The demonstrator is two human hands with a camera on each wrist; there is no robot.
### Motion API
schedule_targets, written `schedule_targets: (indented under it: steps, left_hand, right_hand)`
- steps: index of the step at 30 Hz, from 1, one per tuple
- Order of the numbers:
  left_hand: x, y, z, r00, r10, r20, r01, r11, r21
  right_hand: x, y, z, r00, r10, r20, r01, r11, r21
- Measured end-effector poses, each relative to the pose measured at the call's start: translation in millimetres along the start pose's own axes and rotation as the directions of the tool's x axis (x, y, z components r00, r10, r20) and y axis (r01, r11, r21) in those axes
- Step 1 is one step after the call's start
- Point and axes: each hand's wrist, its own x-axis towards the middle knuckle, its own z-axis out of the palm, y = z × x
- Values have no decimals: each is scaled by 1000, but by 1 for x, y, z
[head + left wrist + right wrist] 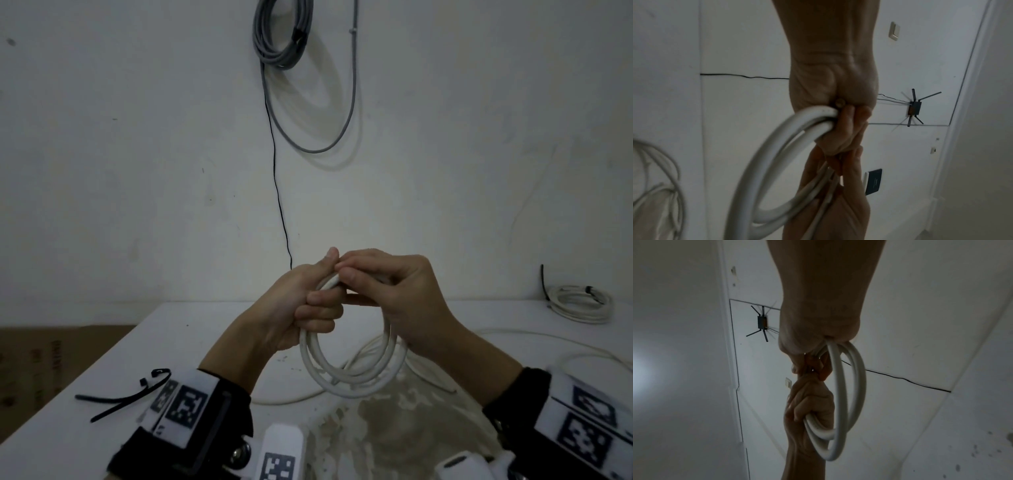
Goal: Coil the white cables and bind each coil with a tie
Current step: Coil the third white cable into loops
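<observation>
The white cable coil [352, 363] hangs above the near middle of the white table [191, 329], held up at its top. The left hand [301, 305] curls its fingers round the coil's left side; the right hand [394, 291] pinches its top strands. Two black ties [126, 397] lie near left. A bound coil [579, 303] rests far right.

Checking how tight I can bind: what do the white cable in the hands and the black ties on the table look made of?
Thick white cable coil: looks like smooth, matte plastic or rubber sheathing; it bends into even loops without kinks. Thin black ties: probably stiff nylon-type plastic; they are flat strips, one with a small head, and hold their curve on the white table.
</observation>
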Motion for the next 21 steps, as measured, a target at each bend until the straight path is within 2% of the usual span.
schedule_targets:
  steps: [3,6,8,10,12,14,16,17,19,21]
  left_hand:
    - [-1,-2,2,999,42,12,-43,998,38]
    - [0,-8,5,996,70,-46,-59,974,218]
    - [1,-9,7,996,67,-65,-48,964,261]
    - [2,-8,8,997,50,-52,-33,958,285]
    - [3,-9,8,995,71,-74,-40,933,358]
    - [5,-10,9,985,110,-131,-39,890,454]
    - [7,-11,12,976,130,-177,-11,832,554]
    - [8,-11,13,975,127,-181,0,817,576]
    - [10,-11,14,983,87,-161,12,849,528]
    - [10,-9,11,994,-12,-108,50,932,360]
  right_hand:
    - [-1,-3,-1,998,47,-38,-46,998,36]
    - [-1,-2,-6,998,48,-51,-52,995,-84]
    - [0,1,-8,998,-55,-33,43,958,-282]
    - [0,8,-11,981,-194,-13,163,858,-488]
    - [-1,12,-14,965,-261,0,216,797,-564]
    - [-4,12,-15,974,-224,32,204,811,-548]
    - [-6,11,-13,995,-83,62,103,842,-529]
    - [-7,10,-11,998,-22,57,50,827,-560]
    - [-7,10,-7,1000,-11,-7,4,768,-640]
    - [-6,11,-4,995,-90,-47,39,766,-641]
